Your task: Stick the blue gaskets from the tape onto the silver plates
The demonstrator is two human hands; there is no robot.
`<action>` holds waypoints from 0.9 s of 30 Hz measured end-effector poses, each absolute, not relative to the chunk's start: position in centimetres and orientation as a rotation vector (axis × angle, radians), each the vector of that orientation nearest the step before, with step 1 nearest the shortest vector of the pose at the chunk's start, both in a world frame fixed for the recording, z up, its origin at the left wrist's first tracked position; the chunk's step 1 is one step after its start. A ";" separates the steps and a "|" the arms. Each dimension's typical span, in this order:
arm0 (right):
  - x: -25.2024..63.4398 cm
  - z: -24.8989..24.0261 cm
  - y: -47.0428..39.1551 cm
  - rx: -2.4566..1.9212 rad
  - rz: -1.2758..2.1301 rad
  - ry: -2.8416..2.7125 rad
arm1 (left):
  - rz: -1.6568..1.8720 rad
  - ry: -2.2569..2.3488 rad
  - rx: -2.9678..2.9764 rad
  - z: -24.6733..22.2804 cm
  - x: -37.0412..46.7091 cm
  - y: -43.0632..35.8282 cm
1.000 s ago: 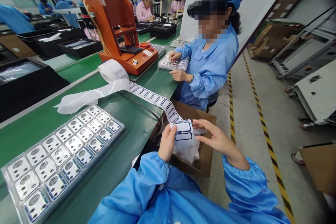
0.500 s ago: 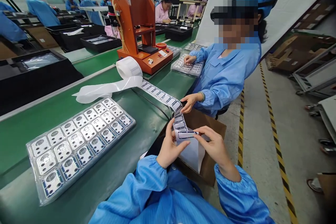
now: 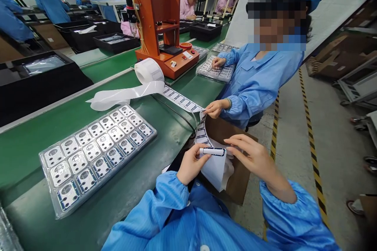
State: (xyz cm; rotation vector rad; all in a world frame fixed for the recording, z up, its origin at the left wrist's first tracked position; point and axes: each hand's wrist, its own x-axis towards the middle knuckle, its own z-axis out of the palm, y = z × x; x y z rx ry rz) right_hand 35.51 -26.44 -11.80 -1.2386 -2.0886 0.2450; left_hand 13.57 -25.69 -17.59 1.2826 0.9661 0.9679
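Note:
My left hand [image 3: 193,162] pinches the label strip [image 3: 214,152] near its folded end, where one dark-outlined label faces up. Just right of that label is my right hand [image 3: 253,155], its fingers apart and nothing seen between them. The printed strip [image 3: 181,99] runs from the white roll [image 3: 149,71] over the green table's edge, and its white backing hangs down over a cardboard box. A clear tray [image 3: 98,151] with rows of silver plates lies on the table at left; the plates of its front row have blue borders.
An orange press [image 3: 165,27] stands behind the roll. At the right, a person in blue [image 3: 253,74] touches the strip with one hand and a second tray [image 3: 216,68] with the other. An open cardboard box [image 3: 235,172] is below the table edge. Black bins [image 3: 38,86] stand at left.
My right hand has come off the label and moved right, its fingers parting. My left hand keeps its hold. The other person's hand has closed on the strip. The view has shifted slightly.

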 end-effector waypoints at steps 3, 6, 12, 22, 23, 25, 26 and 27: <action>35.2 -10.2 -26.2 -1.185 0.070 -2.312 | 0.947 0.980 1.354 -17.4 13.5 -25.8; 34.7 -9.3 -26.0 -1.146 -0.054 -2.465 | 0.933 0.992 1.392 -17.2 13.5 -25.9; 34.2 -9.1 -26.0 -1.080 -0.149 -2.606 | 0.906 1.002 1.421 -17.4 13.6 -26.1; 33.7 -7.3 -28.6 -0.934 -0.366 -2.653 | 0.616 1.058 1.556 -19.7 13.1 -26.4; 33.7 -7.1 -28.9 -0.909 -0.356 -2.644 | 0.584 1.066 1.568 -20.1 13.1 -26.5; 33.8 -6.8 -29.4 -0.880 -0.285 -2.610 | 0.506 1.105 1.631 -21.1 12.8 -26.7; 33.9 -6.8 -29.5 -0.878 -0.226 -2.580 | 0.446 1.134 1.680 -21.5 12.6 -26.9; 33.9 -6.9 -29.5 -0.884 -0.160 -2.540 | 0.376 1.166 1.728 -21.9 12.4 -27.1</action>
